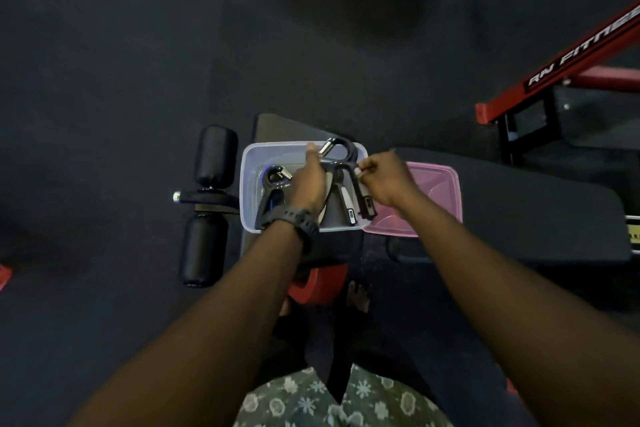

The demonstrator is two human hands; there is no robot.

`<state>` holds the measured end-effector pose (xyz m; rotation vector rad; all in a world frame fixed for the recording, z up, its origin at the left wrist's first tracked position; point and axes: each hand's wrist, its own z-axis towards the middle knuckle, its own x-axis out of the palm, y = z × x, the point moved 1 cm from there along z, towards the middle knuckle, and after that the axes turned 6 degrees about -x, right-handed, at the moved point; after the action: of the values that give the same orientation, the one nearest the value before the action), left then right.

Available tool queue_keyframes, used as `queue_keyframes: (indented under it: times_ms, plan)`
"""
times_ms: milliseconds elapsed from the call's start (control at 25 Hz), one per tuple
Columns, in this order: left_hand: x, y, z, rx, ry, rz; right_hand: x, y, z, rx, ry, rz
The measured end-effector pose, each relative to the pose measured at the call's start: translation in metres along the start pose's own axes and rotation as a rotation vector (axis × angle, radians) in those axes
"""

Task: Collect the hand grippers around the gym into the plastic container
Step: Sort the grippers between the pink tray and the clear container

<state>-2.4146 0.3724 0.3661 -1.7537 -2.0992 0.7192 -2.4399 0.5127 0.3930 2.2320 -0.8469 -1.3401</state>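
A clear plastic container (250, 163) sits on a black gym bench seat. Inside it lie several hand grippers: a black one with a blue ring and spring (273, 184) at the left, and black-and-grey ones (346, 184) at the right. My left hand (310, 184) reaches into the container and rests on the grippers, its fingers near a metal spring (327, 147). My right hand (384, 178) pinches the top of the rightmost gripper's handle (363, 199) at the container's right rim.
A pink lid (436, 198) lies right of the container on the black bench pad (519, 204). Black foam rollers (214, 156) stick out at the left. A red machine frame (571, 62) stands at the upper right. Dark rubber floor surrounds everything.
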Motion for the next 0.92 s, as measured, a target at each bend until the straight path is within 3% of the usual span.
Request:
queue_keyframes:
  times_ms: [80,240,400,520,640,720,840,920]
  plan:
    - [-0.011,0.013,0.021,-0.047,0.045,0.017,0.022,0.0,0.002,0.015,0.024,-0.1]
    - [-0.009,0.016,0.035,0.02,0.128,0.196,0.051,-0.008,0.016,0.082,0.058,-0.29]
    - [0.0,0.025,0.062,0.019,0.166,0.374,0.078,-0.014,0.031,0.123,0.088,-0.315]
    - [-0.002,0.028,0.052,0.01,0.094,0.254,0.086,-0.019,0.034,0.147,0.182,-0.255]
    - [-0.002,0.021,0.043,-0.071,0.136,0.122,0.071,-0.018,0.03,0.057,0.29,-0.258]
    - [-0.001,0.012,0.037,-0.047,0.106,0.141,0.05,-0.015,0.025,-0.002,0.289,-0.165]
    - [0.027,-0.005,0.02,0.167,-0.027,0.074,0.002,-0.019,0.019,-0.098,0.169,0.157]
    - [0.07,-0.013,-0.007,0.274,0.091,0.023,-0.037,-0.041,0.016,-0.119,0.04,0.245]
